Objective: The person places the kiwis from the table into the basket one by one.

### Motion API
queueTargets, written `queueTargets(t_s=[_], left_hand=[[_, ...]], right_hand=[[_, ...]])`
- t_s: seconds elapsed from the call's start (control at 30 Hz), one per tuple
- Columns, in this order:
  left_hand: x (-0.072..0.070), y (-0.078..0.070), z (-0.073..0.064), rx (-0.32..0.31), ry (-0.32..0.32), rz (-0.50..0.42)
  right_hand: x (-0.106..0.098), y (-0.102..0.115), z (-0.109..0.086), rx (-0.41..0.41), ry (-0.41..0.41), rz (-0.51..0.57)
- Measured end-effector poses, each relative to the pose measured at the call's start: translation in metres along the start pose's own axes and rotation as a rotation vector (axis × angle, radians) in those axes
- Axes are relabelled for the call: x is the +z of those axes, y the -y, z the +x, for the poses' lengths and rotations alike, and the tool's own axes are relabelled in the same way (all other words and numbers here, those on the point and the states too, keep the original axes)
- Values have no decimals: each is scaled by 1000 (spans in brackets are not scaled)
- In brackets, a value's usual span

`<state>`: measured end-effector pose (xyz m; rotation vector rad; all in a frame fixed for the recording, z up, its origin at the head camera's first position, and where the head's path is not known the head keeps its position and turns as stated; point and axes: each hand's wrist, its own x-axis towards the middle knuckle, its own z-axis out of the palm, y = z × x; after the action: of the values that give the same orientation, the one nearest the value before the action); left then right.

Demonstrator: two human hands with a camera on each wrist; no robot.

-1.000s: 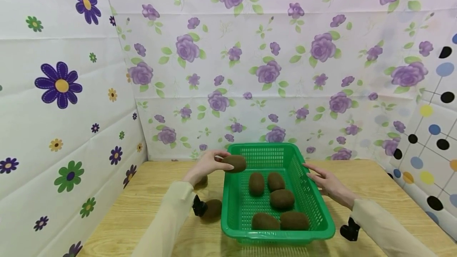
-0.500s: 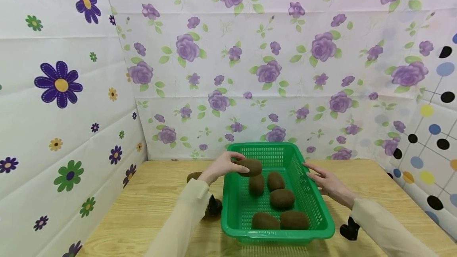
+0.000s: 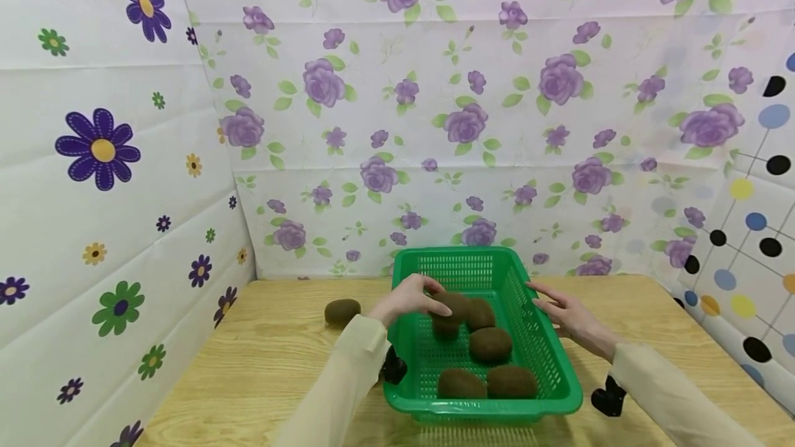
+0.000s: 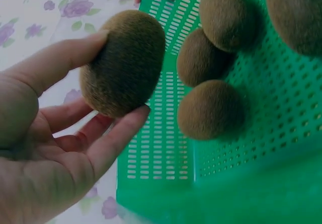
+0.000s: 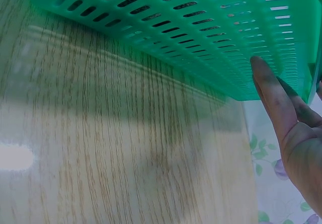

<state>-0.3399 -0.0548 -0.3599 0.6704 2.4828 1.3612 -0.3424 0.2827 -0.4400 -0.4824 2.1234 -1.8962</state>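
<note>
My left hand pinches a brown fuzzy kiwi between thumb and fingers, over the left part of a green plastic basket. In the left wrist view this kiwi hangs clear of the others. Below it, a kiwi in the basket is partly covered. Several more lie there, among them one kiwi in the middle and one kiwi near the front wall. My right hand touches the basket's right side with extended fingers, which the right wrist view shows against the slotted outer wall.
One kiwi lies on the wooden table left of the basket. Another spot beside the basket's left wall is hidden by my left sleeve. A flowered cloth hangs behind the table.
My left hand has carried the kiwi rightward from the basket's left rim and lowered it inside. The kiwi on the table has come into full view. My right hand stays put.
</note>
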Motion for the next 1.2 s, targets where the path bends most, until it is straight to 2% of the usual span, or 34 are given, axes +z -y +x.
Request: queueTargets(t_s=[0.3, 0.63, 0.93, 1.2], left_hand=[[12, 5, 1, -82, 30, 32], [22, 9, 2, -119, 16, 19], [29, 14, 1, -171, 33, 31], [37, 22, 1, -196, 1, 3]], right_hand=[[-1, 0, 0, 2, -3, -2], [1, 1, 0, 12, -20, 6], [1, -1, 0, -5, -3, 2], [0, -1, 2, 0, -3, 10]])
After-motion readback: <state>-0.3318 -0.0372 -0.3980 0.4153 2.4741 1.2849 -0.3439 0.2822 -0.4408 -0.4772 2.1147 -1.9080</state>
